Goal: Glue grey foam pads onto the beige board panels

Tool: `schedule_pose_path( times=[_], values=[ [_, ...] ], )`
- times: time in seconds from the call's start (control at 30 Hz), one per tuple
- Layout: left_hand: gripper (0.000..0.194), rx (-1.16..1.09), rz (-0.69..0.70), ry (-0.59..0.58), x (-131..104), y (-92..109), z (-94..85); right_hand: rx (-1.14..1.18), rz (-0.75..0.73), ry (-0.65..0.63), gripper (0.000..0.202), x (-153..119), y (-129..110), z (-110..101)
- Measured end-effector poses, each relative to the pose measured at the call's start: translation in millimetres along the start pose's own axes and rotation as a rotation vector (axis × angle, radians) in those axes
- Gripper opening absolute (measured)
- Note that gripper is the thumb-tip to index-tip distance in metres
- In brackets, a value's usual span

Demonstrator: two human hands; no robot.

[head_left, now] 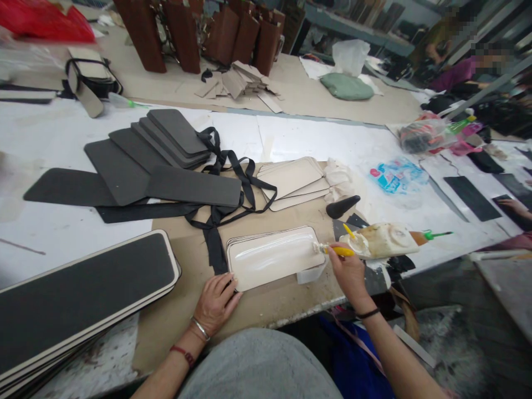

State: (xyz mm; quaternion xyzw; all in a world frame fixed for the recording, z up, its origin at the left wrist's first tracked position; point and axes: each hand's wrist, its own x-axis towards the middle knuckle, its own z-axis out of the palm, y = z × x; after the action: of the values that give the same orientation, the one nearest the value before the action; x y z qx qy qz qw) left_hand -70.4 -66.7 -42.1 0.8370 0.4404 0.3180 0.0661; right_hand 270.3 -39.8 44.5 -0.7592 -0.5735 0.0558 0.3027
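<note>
Shiny cream panel (272,261) between the fingers

The left hand (218,300) touches its corner, fingers a bit apart. The right hand's fingers pinch a yellow-handled brush (343,251) on its other end. Past those fingers, a plastic bag (399,176) has blue print too blurry to read.

"Item one?"
"Left hand (215,302), below and left of centre: palm down, fingers loosely bent, thumb apart. Left forearm (166,370), slanting up from the bottom edge."
"Item two?"
"Right hand (348,277), right of centre: fingers and thumb pinched together. Right forearm (401,352), slanting up-left from lower right."
</note>
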Motion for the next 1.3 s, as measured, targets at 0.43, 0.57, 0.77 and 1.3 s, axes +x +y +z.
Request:
schedule_pose_path(
  times=[0.43, 0.57, 0.77, 1.3],
  values=[
    [0.02, 0.042, -0.006, -0.015, -1.4, 1.7, 0.1, 0.44, -0.123, -0.267, 0.011, -84.8, -135.5, 62.6],
    [0.019, 0.035, -0.026, -0.019, 0.0, 3.1, -1.3, 0.53, 0.071, -0.226, 0.013, -70.1, -127.8, 66.1],
    [0.017, 0.002, -0.049, -0.024, -0.9, 3.0, -0.9, 0.534, 0.135, -0.254, 0.022, -52.8, -111.8, 64.4],
    [0.017, 0.011, -0.044, 0.0, 3.1, 4.9, -2.7, 0.598, 0.281, -0.211, 0.031, -13.9, -93.0, 96.6]
  ],
)
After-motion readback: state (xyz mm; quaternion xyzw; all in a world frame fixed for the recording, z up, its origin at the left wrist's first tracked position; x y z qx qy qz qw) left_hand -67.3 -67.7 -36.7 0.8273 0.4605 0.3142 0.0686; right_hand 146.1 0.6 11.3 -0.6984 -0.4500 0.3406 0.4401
